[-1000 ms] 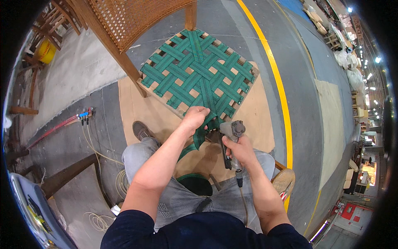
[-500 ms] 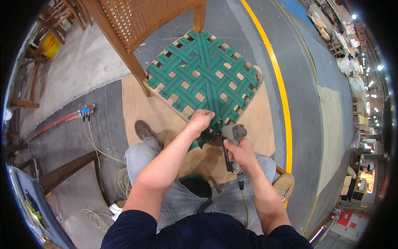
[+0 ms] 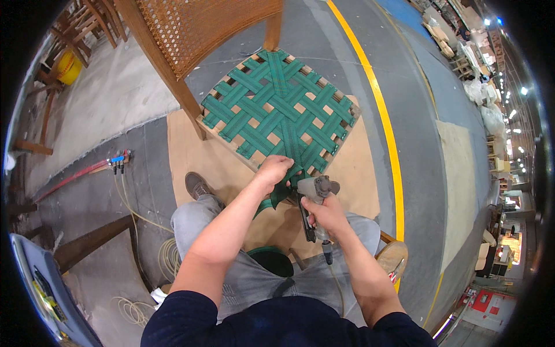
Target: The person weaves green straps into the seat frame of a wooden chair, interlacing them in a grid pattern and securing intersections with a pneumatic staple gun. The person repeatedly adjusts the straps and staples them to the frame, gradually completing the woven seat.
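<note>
A wooden chair (image 3: 188, 101) with a cane back (image 3: 199, 26) stands before me, its seat woven from green webbing straps (image 3: 274, 113). My left hand (image 3: 274, 174) is closed on a green webbing strap (image 3: 282, 194) at the seat's near corner, and the strap's loose end hangs below my fingers. In my right hand (image 3: 328, 213) is a grey air-powered staple gun (image 3: 314, 188), gripped by its handle with a hose fitting beneath. The gun's nose is close beside the strap and my left fingers; whether it touches is hidden.
Brown cardboard (image 3: 182, 147) lies under the chair. Coiled air hose (image 3: 169, 254) and a red hose with a blue connector (image 3: 118, 157) are on the floor at left. A dark round container (image 3: 270, 261) sits between my legs. A yellow floor line (image 3: 384, 110) runs along the right.
The staple gun in my right hand has moved left, closer to my left hand and the strap. My left hand keeps its hold on the strap. The whole view has shifted slightly.
</note>
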`<action>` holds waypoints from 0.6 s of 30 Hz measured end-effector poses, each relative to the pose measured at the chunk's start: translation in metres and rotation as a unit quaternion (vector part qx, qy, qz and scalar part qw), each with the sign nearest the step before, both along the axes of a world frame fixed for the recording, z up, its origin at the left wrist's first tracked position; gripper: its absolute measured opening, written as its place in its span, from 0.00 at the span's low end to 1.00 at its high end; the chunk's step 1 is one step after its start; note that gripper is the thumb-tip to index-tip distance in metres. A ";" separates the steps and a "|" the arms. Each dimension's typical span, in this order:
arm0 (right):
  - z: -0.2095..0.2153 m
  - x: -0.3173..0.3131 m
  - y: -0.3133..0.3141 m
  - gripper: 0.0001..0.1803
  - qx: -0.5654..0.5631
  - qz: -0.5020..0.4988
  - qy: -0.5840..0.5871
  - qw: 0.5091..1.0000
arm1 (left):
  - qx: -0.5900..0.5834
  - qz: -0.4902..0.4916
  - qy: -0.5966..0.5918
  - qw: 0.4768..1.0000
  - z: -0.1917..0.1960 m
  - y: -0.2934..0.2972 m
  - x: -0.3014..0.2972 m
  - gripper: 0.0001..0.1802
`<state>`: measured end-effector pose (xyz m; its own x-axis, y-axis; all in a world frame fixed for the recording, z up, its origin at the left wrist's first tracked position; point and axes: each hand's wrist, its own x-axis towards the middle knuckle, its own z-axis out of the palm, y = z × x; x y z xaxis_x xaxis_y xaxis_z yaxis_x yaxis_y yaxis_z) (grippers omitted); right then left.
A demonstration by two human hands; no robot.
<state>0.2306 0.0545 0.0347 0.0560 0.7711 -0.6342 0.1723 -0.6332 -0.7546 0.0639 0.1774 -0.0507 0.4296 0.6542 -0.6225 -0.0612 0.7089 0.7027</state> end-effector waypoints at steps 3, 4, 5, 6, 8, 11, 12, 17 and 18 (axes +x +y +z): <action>0.002 -0.002 0.002 0.16 -0.018 0.010 -0.041 0.999 | 0.006 -0.011 -0.006 1.000 0.005 0.003 0.001 0.16; 0.003 -0.003 0.001 0.16 -0.024 0.008 -0.040 0.999 | 0.008 -0.028 0.004 1.000 0.006 0.002 0.000 0.16; 0.003 -0.002 0.001 0.16 -0.026 0.006 -0.041 0.999 | 0.000 -0.018 -0.006 1.000 0.006 0.002 0.000 0.16; 0.005 0.002 -0.005 0.17 0.010 -0.006 -0.027 1.000 | -0.009 -0.010 -0.016 1.000 0.007 0.000 0.002 0.16; 0.018 0.019 -0.020 0.17 0.016 -0.074 -0.015 0.997 | 0.001 -0.006 -0.012 1.000 0.001 0.001 -0.004 0.17; 0.054 0.079 -0.069 0.18 0.023 -0.235 -0.001 0.972 | 0.049 -0.001 -0.030 0.998 -0.001 -0.007 -0.002 0.17; 0.071 0.103 -0.087 0.17 0.052 -0.259 -0.003 0.964 | 0.050 0.011 -0.021 0.998 -0.001 -0.008 -0.001 0.18; 0.103 0.239 -0.204 0.23 0.062 -0.429 -0.071 0.898 | 0.057 0.026 -0.022 0.998 0.001 -0.032 0.003 0.15; 0.094 0.258 -0.233 0.24 0.048 -0.463 -0.075 0.882 | 0.062 0.009 -0.013 0.998 0.005 -0.037 0.001 0.15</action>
<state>0.4883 -0.1780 0.1291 0.7683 0.4000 -0.4997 -0.2825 -0.4887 -0.8255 0.0654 0.1406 -0.0462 0.4319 0.7332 -0.5253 -0.0925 0.6153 0.7828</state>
